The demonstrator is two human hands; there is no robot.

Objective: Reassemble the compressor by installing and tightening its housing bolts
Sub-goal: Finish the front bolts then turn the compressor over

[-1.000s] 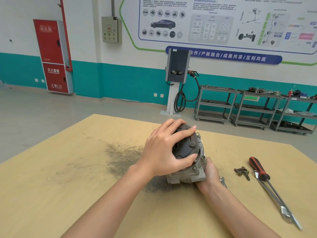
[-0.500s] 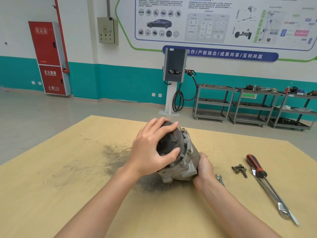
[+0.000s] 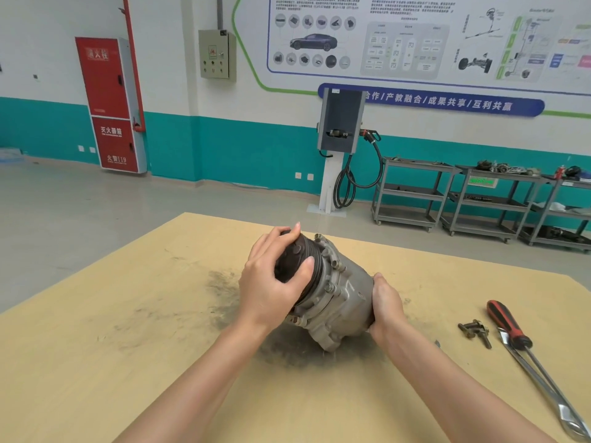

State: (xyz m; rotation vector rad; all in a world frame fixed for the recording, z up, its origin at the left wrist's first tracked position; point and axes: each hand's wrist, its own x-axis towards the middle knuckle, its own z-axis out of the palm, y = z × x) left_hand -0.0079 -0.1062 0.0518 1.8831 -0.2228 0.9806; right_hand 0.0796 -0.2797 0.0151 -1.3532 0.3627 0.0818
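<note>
Compressor (image 3: 332, 292) tilted on table (image 3: 112, 346), one lower corner on the dark smudge, pulley end up and toward L. L hand (image 3: 271, 282) grip wrapped over the black pulley (image 3: 295, 262), fingers curled across its far rim, thumb on near face; R hand (image 3: 385, 303) grip pressed flat against rear end of housing, so unit sits clamped btwn both palms. Loose housing bolts (image 3: 475, 330) lie to R of R hand, just beside red-handled screwdriver (image 3: 508, 324) and wrench (image 3: 543, 388).
</note>
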